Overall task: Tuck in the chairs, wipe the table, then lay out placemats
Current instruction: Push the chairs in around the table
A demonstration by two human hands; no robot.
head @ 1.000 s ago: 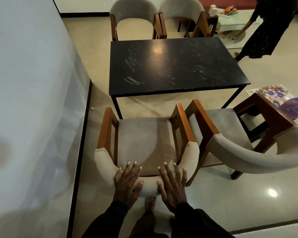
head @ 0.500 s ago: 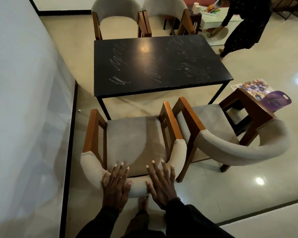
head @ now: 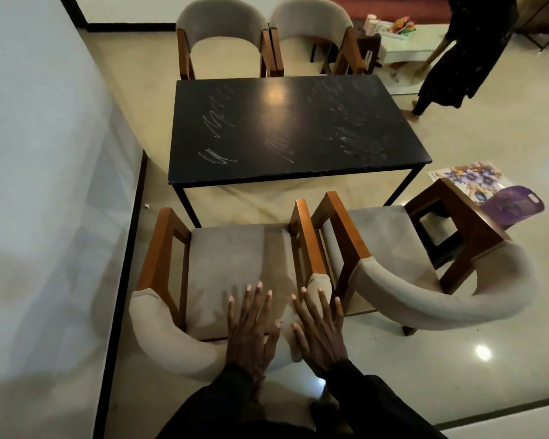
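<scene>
Fingers straight and spread on both sides: my left grip lies palm down on the padded, curved backrest of the nearest chair, fingertips reaching out over its grey seat. My right grip lies flat just beside it on the same backrest, close to where the padding meets the chair's right wooden arm. Neither grip curls round anything; both only press on the upholstery. Dark sleeves cover my wrists.

This chair faces the black tabletop but stands out from it, the seat's front edge short of the tabletop's near edge. White scribble marks streak the tabletop. A second chair stands to the right, turned at an angle, its left arm just beside my chair's right arm. A far-left chair and a far-right chair stand side by side, drawn up to the tabletop's far edge.

A pale wall with dark skirting runs along the left, near my chair's left arm. Glossy cream floor tiles lie open to the right and behind the angled chair. On the floor beyond that chair lies a flower-printed placemat, with a purple plastic item partly over it; I cannot tell what that is. Another person in dark clothing bends toward a low white table at the far right.
</scene>
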